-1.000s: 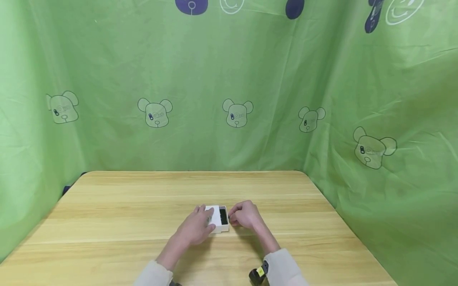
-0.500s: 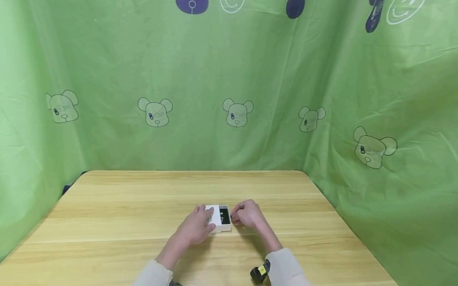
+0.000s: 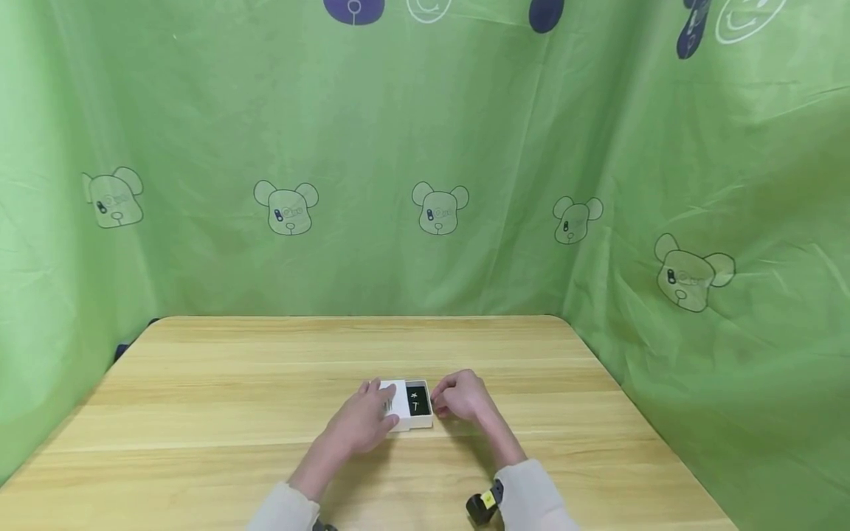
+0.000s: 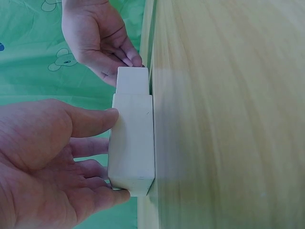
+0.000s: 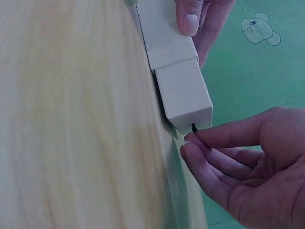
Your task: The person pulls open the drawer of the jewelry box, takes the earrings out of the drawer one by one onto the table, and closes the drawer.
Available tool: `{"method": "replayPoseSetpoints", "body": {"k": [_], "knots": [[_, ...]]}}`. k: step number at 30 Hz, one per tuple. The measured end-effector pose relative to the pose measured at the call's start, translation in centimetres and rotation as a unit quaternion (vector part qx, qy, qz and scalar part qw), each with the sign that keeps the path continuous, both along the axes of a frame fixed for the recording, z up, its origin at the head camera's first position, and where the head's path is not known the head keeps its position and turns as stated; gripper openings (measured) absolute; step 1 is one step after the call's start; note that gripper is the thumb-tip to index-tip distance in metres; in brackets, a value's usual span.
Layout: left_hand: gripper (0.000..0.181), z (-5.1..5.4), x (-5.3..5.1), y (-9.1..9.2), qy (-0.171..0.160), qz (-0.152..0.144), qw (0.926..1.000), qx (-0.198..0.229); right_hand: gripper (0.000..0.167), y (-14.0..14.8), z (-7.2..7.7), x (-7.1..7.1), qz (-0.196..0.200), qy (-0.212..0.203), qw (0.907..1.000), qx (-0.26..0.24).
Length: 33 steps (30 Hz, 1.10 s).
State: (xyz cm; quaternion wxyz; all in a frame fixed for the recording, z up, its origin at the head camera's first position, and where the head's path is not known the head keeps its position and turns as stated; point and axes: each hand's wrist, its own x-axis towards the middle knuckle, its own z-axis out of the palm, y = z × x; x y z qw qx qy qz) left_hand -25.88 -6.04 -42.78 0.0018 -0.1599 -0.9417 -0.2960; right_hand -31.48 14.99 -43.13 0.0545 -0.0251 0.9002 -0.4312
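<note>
A white slide-out box (image 3: 399,405) lies on the table, its drawer (image 5: 185,89) partly pulled out of the sleeve (image 4: 132,138) toward the right. Inside the drawer a black insert (image 3: 423,394) carries small shiny pieces, perhaps jewellery; they are too small to name. My left hand (image 3: 358,422) holds the sleeve, thumb on the near side and the other fingers over the top and left end. At the drawer's right end my right hand (image 3: 462,396) pinches a short black pull tab (image 5: 194,128) between thumb and fingertips.
The wooden table (image 3: 265,354) stretches around the box on all sides. Green curtains (image 3: 358,133) with printed bear heads hang behind it and to both sides. A black wrist camera (image 3: 479,509) sits beneath the right sleeve cuff.
The drawer has slid farther right out of the sleeve, baring more of the black insert and its shiny pieces. My right hand has moved slightly right with it; my left hand has stayed in place.
</note>
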Motion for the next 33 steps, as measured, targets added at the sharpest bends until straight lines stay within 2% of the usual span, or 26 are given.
{"method": "replayPoseSetpoints", "body": {"k": [15, 33], "knots": [[0.056, -0.07, 0.01, -0.04, -0.013, 0.004, 0.9999, 0.009, 0.012, 0.1, 0.05, 0.06, 0.003, -0.001, 1.0, 0.008], [0.057, 0.0, 0.02, -0.14, -0.012, 0.003, 0.9999, 0.007, 0.012, -0.1, 0.05, -0.02, 0.004, -0.006, 0.9999, 0.012]]}}
